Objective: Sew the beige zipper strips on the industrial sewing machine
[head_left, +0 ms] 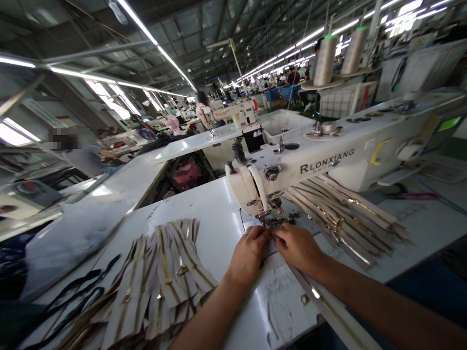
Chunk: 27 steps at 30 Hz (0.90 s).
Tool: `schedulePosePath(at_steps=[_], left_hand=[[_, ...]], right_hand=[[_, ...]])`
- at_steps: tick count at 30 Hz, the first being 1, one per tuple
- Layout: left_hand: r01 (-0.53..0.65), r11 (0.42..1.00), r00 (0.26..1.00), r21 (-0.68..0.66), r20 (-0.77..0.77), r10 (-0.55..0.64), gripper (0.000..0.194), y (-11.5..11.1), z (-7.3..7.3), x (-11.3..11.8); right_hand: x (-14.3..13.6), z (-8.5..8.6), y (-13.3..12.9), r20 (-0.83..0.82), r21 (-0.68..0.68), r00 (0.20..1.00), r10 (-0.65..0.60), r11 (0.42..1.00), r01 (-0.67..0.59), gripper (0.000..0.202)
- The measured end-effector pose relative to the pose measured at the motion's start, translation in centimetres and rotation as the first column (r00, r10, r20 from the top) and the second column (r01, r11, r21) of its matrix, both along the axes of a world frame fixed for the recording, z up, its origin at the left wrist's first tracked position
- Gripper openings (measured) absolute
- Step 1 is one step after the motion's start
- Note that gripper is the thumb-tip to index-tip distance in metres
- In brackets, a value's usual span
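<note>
A white sewing machine stands on the table, its needle area just beyond my fingertips. My left hand is closed, fingertips pressed down at the needle area on something too small to make out. Beside it my right hand pinches the end of a beige zipper strip, which runs under my right forearm toward the lower right edge. A pile of beige zippers with gold teeth lies left of my hands. More zippers lie under and right of the machine arm.
A white plastic bag and dark cords lie at the left. Two thread cones stand behind the machine. Beyond the table are a white bin, another sewing machine and a person at the left.
</note>
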<state>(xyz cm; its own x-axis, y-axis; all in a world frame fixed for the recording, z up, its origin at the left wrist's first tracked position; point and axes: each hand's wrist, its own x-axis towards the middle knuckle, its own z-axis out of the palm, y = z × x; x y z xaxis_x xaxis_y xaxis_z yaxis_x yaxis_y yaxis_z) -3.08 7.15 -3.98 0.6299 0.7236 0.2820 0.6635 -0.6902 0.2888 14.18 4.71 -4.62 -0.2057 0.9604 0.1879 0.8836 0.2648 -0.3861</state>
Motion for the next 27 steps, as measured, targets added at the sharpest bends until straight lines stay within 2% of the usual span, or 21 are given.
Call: schedulePosePath(at_steps=[10, 20, 27], left_hand=[[0.009, 0.999, 0.999, -0.044, 0.054, -0.007, 0.027, 0.06, 0.16, 0.2], [-0.02, 1.0, 0.999, -0.014, -0.051, 0.019, 0.021, 0.27, 0.54, 0.64], [-0.056, 0.998, 0.991, 0.041, -0.12, 0.06, 0.026, 0.19, 0.46, 0.93]], right_hand=[[-0.01, 0.2, -0.18, 0.015, 0.009, 1.0, 0.022, 1.0, -0.022, 0.025], [-0.26, 0.34, -0.22, 0.099, -0.015, 0.992, 0.077, 0.997, -0.076, 0.024], [-0.38, 0.6, -0.07, 0.121, -0.022, 0.989, 0.088, 0.996, -0.086, 0.025]])
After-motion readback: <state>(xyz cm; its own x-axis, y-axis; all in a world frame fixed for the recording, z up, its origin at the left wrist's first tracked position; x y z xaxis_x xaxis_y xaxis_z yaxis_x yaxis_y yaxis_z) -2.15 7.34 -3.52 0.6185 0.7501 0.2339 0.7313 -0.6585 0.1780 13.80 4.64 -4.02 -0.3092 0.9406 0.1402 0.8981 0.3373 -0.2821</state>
